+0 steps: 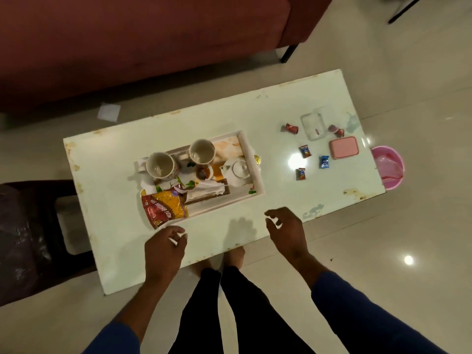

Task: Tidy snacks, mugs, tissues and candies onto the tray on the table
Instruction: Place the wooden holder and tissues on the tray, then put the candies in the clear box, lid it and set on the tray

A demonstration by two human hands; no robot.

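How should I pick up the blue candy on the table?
Pinch the blue candy across its plump middle, coming straight down from above. It lies flat on the table with bare surface all round, apart from the other sweets, so nothing blocks fingers on either side. Its crimped ends look thin and slippery, so the middle is probably the surer hold. The right hand is nearer.

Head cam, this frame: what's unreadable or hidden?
- Candies: wrapper print too small to read.
- Snack packet: label partly legible only, blurred and upside down.
- Tissues: extent hidden under the packet and mugs.
- Pink bin: partly hidden behind the table edge.
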